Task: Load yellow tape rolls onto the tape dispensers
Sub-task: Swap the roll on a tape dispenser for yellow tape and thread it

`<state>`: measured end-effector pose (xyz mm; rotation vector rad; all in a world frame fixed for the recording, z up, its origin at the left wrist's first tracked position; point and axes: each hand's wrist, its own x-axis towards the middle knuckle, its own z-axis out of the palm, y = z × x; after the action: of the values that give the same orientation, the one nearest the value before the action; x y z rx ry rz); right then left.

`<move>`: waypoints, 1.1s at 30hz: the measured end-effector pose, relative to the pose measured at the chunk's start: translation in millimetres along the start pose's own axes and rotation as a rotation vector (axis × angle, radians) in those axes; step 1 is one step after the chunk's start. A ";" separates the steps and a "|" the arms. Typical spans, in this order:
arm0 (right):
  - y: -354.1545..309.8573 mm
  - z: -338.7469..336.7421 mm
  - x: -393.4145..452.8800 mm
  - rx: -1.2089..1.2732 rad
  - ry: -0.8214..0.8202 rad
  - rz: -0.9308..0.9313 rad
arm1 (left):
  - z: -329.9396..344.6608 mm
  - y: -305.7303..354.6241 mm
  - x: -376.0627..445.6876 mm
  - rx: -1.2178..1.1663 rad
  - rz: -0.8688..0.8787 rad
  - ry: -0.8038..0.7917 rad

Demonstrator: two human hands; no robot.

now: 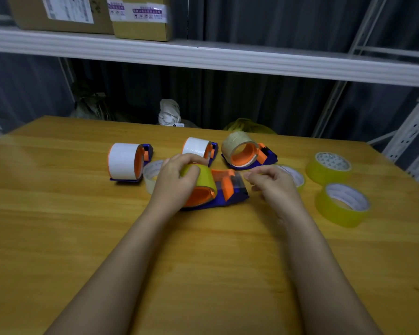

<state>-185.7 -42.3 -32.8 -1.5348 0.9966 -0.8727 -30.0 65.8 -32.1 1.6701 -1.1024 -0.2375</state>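
One yellow roll seated on near dispenser, left hand gripping it; right hand seemingly pinching tape end; two spare yellow rolls unloaded

Both bare forearms reach forward from the bottom edge, converging toward the middle of the view, wrists roughly level with each other and a little apart. The left hand is turned palm-down and slightly inward, its fingers curled over and its thumb wrapped round the near side, gripping a rounded form beneath it. The right hand sits just to the right, knuckles up, with thumb and forefinger brought together at their tips in a fine pinch pointing left; it seems to hold a thin clear strip, though blur makes that uncertain. Its remaining fingers are loosely curled beneath.
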 end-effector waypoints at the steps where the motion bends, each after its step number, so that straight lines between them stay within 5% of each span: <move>1: 1.2 0.4 0.1 0.015 0.030 -0.029 | -0.8 -0.4 -0.3 -0.034 -0.005 -0.004; 17: 4.3 -5.3 6.7 0.079 0.234 -0.154 | -0.7 0.2 -6.1 -0.198 0.005 -0.245; 33: 0.2 2.5 3.4 0.052 0.182 -0.365 | 4.8 0.9 -1.7 -0.050 -0.107 -0.149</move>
<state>-182.2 -44.6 -33.2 -1.6412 0.8244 -1.3033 -34.5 63.9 -33.9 1.6897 -1.1089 -0.4607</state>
